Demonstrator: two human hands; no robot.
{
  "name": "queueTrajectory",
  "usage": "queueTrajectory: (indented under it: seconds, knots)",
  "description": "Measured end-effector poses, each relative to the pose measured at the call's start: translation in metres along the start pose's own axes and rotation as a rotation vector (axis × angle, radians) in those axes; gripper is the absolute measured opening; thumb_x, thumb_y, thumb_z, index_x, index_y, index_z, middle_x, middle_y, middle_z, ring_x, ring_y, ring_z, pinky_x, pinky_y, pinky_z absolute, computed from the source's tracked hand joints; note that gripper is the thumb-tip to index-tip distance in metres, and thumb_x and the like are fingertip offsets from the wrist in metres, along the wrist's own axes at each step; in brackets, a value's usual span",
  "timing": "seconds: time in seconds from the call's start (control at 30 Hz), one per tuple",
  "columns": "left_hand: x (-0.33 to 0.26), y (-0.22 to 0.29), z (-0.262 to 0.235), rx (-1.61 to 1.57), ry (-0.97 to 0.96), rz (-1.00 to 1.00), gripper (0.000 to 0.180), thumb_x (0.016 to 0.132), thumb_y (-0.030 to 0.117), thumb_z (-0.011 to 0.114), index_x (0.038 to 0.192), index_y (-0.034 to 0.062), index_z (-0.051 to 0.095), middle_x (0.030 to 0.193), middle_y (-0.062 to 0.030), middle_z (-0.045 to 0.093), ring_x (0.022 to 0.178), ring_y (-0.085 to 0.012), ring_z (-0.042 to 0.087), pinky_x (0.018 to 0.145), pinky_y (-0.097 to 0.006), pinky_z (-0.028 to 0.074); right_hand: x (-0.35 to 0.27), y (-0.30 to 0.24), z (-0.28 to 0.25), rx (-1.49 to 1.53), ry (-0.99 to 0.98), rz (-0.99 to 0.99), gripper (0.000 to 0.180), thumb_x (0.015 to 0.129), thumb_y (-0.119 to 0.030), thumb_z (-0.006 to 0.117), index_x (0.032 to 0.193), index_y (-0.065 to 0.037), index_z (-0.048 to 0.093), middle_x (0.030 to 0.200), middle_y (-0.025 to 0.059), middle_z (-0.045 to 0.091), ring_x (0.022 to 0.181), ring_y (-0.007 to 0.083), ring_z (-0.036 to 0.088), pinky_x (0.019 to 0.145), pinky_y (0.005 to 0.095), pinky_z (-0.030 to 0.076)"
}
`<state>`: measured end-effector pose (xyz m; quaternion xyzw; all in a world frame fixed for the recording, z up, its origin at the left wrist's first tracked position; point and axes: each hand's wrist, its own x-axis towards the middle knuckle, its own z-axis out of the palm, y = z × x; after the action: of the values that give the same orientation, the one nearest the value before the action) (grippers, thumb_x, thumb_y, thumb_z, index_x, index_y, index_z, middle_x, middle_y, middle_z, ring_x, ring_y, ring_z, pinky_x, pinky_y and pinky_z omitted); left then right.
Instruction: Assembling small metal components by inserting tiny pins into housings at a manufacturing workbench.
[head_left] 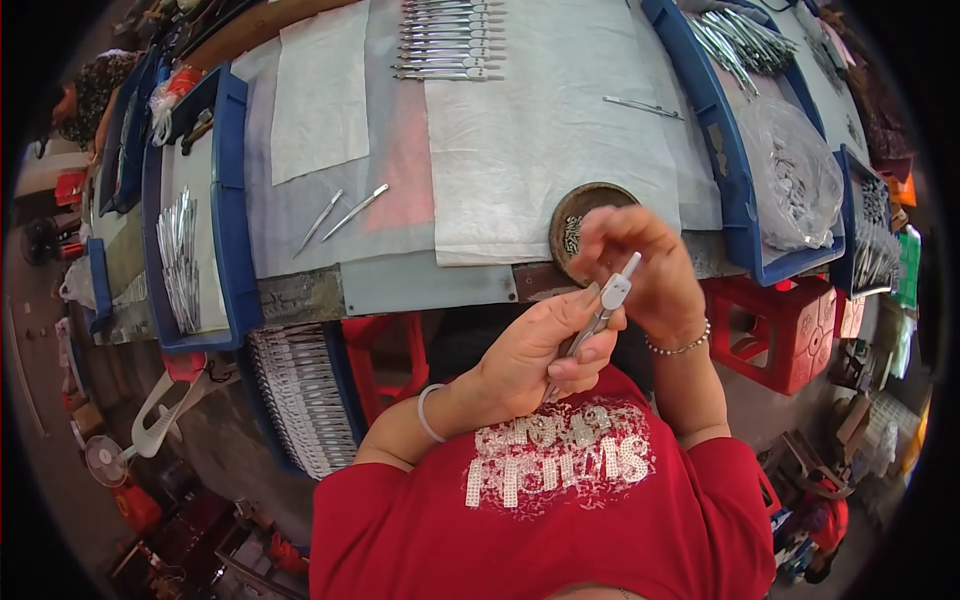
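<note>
Both hands grip one metal compass (600, 315) — left hand (530, 355) low, right hand (640, 265) pinching its top.

Even, bright diffuse light, soft shadows only. Pale sheets on the counter (420, 285) run near blown-out. Strong fisheye: edges bow, black vignette rings frame. Centre sharp; rim clutter smeared and dim. Slight softness on the fingers (625, 235).

The scene was seen from one head-worn fisheye camera, tilted steeply down over the wearer's red shirt (540, 510). The worktable (420, 285) was caught close ahead, its straight edges bent toward the dark rim.
</note>
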<state>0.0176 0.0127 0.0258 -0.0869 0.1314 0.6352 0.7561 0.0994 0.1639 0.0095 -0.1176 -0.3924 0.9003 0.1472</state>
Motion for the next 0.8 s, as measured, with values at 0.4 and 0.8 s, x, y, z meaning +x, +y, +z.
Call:
queueTrajectory:
  seconds: [0.4,0.8]
  knots:
    - [0.0,-0.007,-0.003,0.059,0.099,-0.024,0.034,0.1,0.038,0.042,0.101,0.0058,0.052,0.066,0.005,0.045,0.043,-0.0003,0.03,0.039,-0.018,0.024,0.016,-0.02,0.033,0.247,0.089,0.156,0.026,0.1,-0.024,0.045,0.083,-0.006,0.051,0.048,-0.0085,0.025,0.039,0.0024,0.016,0.037,0.0212,0.014]
    - [0.009,-0.013,-0.023,-0.135,0.02,0.0,0.036,0.101,0.04,0.036,0.1,0.0069,0.048,0.064,0.006,0.042,0.042,-0.0013,0.03,0.039,-0.018,0.025,0.027,-0.009,0.028,0.29,0.248,0.159,0.024,0.099,-0.024,0.047,0.088,-0.004,0.054,0.048,-0.0079,0.027,0.04,0.0023,0.018,0.036,0.0207,0.014]
